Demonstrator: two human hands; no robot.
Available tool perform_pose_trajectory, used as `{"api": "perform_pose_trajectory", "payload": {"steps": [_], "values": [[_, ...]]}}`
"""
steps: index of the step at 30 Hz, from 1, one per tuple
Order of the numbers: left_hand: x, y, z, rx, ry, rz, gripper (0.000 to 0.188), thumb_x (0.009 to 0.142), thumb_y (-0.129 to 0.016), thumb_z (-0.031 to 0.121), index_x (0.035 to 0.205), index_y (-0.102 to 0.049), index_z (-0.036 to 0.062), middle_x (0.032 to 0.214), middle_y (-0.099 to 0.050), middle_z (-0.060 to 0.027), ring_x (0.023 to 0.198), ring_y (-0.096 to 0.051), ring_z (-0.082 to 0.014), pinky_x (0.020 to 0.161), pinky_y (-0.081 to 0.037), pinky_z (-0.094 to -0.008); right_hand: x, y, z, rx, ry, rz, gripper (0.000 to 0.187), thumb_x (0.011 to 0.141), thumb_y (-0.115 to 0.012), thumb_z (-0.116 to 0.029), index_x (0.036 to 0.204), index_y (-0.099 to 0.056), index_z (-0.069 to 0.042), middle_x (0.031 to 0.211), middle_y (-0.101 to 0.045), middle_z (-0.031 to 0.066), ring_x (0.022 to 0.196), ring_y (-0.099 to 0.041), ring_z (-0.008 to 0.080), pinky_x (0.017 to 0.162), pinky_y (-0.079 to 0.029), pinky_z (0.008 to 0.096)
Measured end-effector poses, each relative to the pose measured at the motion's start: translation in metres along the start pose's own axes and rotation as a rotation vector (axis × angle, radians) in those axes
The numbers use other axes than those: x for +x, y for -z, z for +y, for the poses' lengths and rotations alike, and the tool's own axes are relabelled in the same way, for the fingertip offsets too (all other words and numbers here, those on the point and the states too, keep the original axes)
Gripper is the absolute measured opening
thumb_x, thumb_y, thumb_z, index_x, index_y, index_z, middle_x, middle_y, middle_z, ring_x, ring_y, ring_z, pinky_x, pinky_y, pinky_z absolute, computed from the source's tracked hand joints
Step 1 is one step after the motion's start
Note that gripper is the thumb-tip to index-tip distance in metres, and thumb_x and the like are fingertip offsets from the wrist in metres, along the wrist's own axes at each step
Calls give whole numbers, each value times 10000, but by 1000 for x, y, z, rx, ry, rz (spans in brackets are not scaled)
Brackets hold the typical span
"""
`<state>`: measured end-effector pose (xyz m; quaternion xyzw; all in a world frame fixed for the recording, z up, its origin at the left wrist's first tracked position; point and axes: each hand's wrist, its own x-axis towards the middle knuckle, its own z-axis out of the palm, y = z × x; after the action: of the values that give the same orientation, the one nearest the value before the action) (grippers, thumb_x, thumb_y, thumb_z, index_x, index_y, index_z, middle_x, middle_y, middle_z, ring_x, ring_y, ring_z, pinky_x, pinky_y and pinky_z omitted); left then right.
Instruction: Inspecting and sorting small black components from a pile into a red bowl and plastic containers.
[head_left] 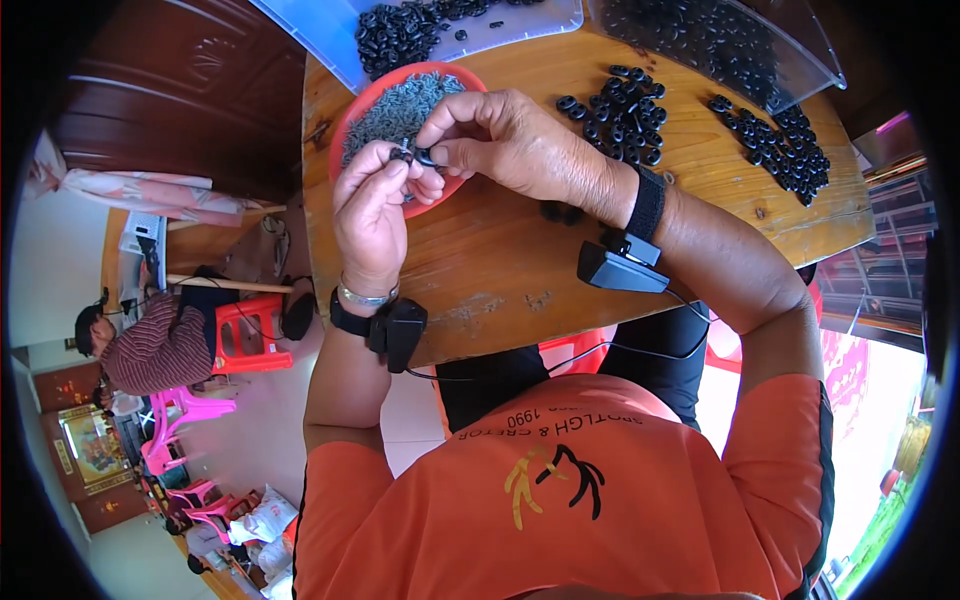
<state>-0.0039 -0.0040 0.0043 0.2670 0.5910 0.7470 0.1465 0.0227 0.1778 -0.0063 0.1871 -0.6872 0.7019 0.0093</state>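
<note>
My left hand (375, 205) and my right hand (510, 140) meet at the near edge of a red bowl (337, 150) full of small grey screws (405, 108). Between the left thumb and fingers is a small black plastic piece (400, 154), with what looks like a screw standing up at it. The right thumb and index finger pinch another small black plastic piece (424, 157) right beside it. Fingers partly cover both pieces; whether they are joined I cannot tell.
A pile of black oval pieces (630, 115) lies right of my hands on the wooden table (480, 260), with another pile (775, 150) farther right. Two clear bins (515, 30) of black parts stand at the far side. Wrist devices (620, 265) trail a cable. Someone sits far left.
</note>
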Motion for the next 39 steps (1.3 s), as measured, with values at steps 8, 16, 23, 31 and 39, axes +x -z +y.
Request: {"api": "perform_pose_trajectory", "payload": {"steps": [8, 16, 23, 31, 39], "values": [[-1, 0, 3, -4, 1, 36, 176, 884, -450, 115, 814, -544, -16, 752, -612, -112, 674, -564, -153, 665, -451, -265, 2, -4, 4, 14, 1, -23, 198, 898, -547, -42, 1083, -601, 3, 910, -653, 44, 835, -612, 92, 782, -519, 253], [-2, 0, 2, 23, 38, 113, 167, 880, -471, 126, 820, -556, -4, 708, -606, -91, 609, -537, -130, 610, -436, -238, 4, 12, 5, 309, -247, 21, 233, 921, -527, -105, 1122, -571, 3, 904, -668, 70, 754, -640, 101, 693, -531, 217], [-4, -5, 2, 181, 62, 155, 146, 863, -512, 139, 765, -539, 34, 632, -532, -16, 560, -461, -63, 517, -340, -183, 3, 19, 0, 393, -221, -15, 225, 915, -541, -115, 1122, -566, -30, 903, -676, 82, 720, -645, 85, 668, -528, 202], [-7, -9, 5, 219, 67, 163, 151, 861, -513, 130, 748, -539, 34, 632, -519, -3, 562, -439, -54, 511, -316, -191, 3, 22, 2, 487, -268, -43, 224, 897, -574, -116, 1099, -582, -19, 885, -675, 79, 747, -650, 105, 708, -545, 216], [-7, -11, 5, 169, 39, 176, 159, 873, -500, 124, 754, -542, 27, 668, -565, -20, 600, -497, -67, 572, -400, -197, 1, 12, -2, 33, -124, -79, 195, 859, -605, -56, 1048, -635, -23, 802, -636, 9, 712, -566, 58, 687, -488, 208]]}}
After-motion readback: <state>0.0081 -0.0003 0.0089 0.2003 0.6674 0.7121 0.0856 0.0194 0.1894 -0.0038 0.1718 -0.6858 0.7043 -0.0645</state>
